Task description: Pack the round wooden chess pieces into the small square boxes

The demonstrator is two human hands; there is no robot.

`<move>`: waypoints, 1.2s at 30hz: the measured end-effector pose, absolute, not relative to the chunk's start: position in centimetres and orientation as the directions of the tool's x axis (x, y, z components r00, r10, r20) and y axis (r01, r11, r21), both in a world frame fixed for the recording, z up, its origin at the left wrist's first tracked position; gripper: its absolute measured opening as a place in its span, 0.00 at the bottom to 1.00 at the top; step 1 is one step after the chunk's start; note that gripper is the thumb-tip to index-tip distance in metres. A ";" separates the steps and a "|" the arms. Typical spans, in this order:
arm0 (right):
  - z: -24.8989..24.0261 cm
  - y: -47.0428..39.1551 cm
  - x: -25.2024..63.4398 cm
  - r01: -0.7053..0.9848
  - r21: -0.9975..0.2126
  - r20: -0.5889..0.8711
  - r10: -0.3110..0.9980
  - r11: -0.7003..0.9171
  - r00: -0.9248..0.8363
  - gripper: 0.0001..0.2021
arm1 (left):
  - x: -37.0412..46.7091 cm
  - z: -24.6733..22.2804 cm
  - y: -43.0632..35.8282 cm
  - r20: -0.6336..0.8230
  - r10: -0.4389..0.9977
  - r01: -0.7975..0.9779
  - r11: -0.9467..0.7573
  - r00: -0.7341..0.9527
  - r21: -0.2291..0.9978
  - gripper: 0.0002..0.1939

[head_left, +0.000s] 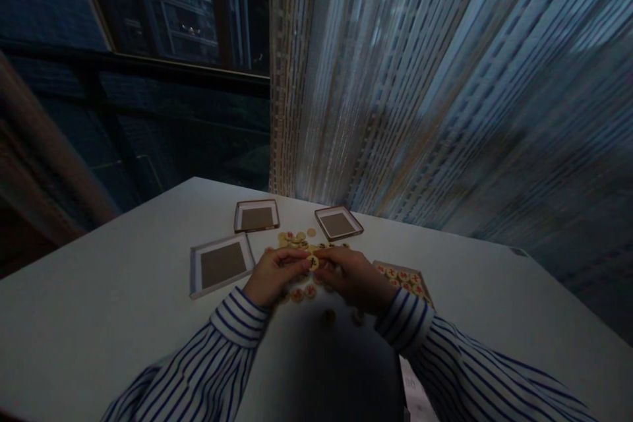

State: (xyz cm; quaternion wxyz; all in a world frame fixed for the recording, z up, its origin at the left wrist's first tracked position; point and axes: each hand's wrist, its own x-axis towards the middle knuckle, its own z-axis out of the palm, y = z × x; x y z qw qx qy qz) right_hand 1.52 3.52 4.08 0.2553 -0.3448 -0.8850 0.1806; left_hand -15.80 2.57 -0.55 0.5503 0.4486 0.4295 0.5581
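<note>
- Held piece (312, 263): a round yellow disc, dark character facing the near side, tilted up between the fingertips of the left hand (277, 272) and right hand (355, 273).
- Far loose pieces (301, 237): yellow discs clustered just beyond the hands, at least one marked in red.
- Pale disc (311, 232): flat on the far side of that cluster, its marking too small to tell.
- Two red-marked discs (297, 295): flat, side by side, on the near side of the hands.
- Shadowed disc (328, 318): nearer, apart from these, face unreadable.
- Boxed pieces (404, 277): red-marked, face up, in rows inside a shallow box (426, 291) at right, partly hidden.
</note>
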 end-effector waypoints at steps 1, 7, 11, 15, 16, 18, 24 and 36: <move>4.1 3.3 1.7 0.524 -0.451 0.348 0.683 0.723 -0.642 0.11 | -15.6 -0.4 2.4 0.026 1.000 -0.213 -0.024 0.005 0.977 0.14; 4.8 2.2 3.2 0.534 -0.327 0.411 0.626 0.780 -0.663 0.11 | -14.2 0.8 1.2 0.014 0.997 -0.266 0.007 0.079 0.964 0.14; 5.3 1.4 4.6 0.526 -0.332 0.396 0.621 0.783 -0.676 0.12 | -13.1 1.5 0.2 -0.047 0.990 -0.325 0.088 0.131 0.942 0.15; 4.7 0.8 5.9 0.529 -0.312 0.451 0.613 0.789 -0.649 0.13 | -11.7 1.9 -0.6 -0.095 0.988 -0.366 0.134 0.123 0.921 0.15; 4.5 0.7 6.2 0.531 -0.314 0.473 0.615 0.787 -0.631 0.13 | -11.4 1.9 -0.7 -0.107 0.987 -0.374 0.143 0.116 0.916 0.15; 4.2 0.4 6.7 0.530 -0.336 0.508 0.624 0.779 -0.594 0.12 | -10.7 1.8 -0.9 -0.128 0.987 -0.381 0.157 0.100 0.911 0.16; 3.5 -0.4 8.2 0.549 -0.344 0.562 0.635 0.762 -0.529 0.12 | -8.6 1.4 -1.4 -0.127 0.987 -0.393 0.156 0.097 0.906 0.16; 3.3 -0.9 12.0 0.638 -0.244 0.579 0.638 0.730 -0.508 0.11 | -4.3 1.3 -1.2 -0.114 0.989 -0.318 0.140 0.098 0.938 0.15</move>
